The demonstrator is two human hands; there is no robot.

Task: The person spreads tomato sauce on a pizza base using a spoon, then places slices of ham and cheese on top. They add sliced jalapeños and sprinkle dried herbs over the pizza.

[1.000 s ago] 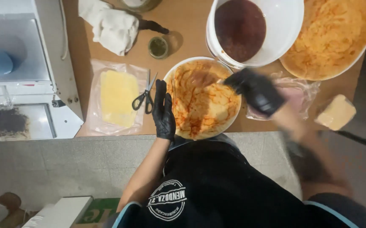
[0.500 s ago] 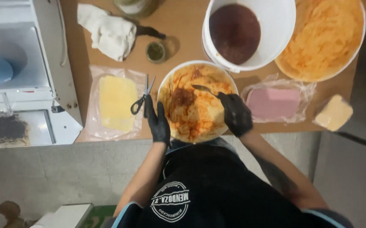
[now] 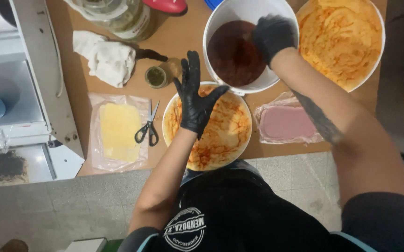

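Inside bucket (image 3: 220,18) — right hand's (image 3: 272,35) fingertips hidden.

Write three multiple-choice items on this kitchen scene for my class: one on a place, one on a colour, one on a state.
1. Where do the scissors lie?
A. between cheese sheet and sauced base
B. inside the bucket
C. on the white cloth

2. What colour are the gloves?
A. blue
B. black
C. white

3. How is the left hand?
A. fist closed
B. gripping scissors
C. open, fingers spread

Answers: 1 A, they rest on the board between the two. 2 B, both left hand and right hand wear black. 3 C, fingers splay above the base, holding nothing.
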